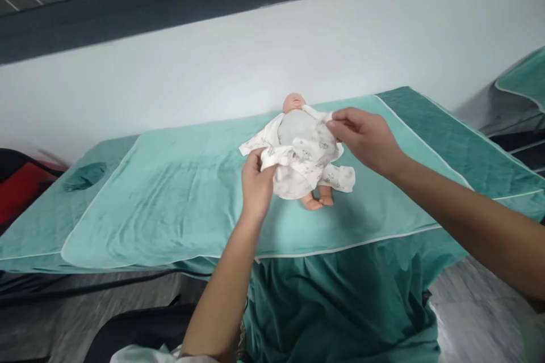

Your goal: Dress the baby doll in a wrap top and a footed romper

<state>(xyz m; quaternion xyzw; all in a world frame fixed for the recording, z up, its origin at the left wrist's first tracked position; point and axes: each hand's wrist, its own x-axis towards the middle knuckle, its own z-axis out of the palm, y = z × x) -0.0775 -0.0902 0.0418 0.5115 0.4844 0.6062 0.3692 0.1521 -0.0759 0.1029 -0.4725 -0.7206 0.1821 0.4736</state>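
A baby doll (293, 102) lies on its back on the green bed, its head toward the wall and its bare feet toward me. White printed baby clothes (304, 153) cover its body, with one front part lifted and spread open. My left hand (258, 181) pinches the lower left edge of the clothes. On the other side, my right hand (361, 136) pinches the cloth near the doll's shoulder. The doll's arms are hidden by the fabric.
The light green cover (170, 193) lies over a darker green massage bed (460, 136) with a face hole (85, 176) at its left end. Behind stands a white wall (213, 68) under a dark window frame (128, 5). A red and black item (25, 190) is at far left.
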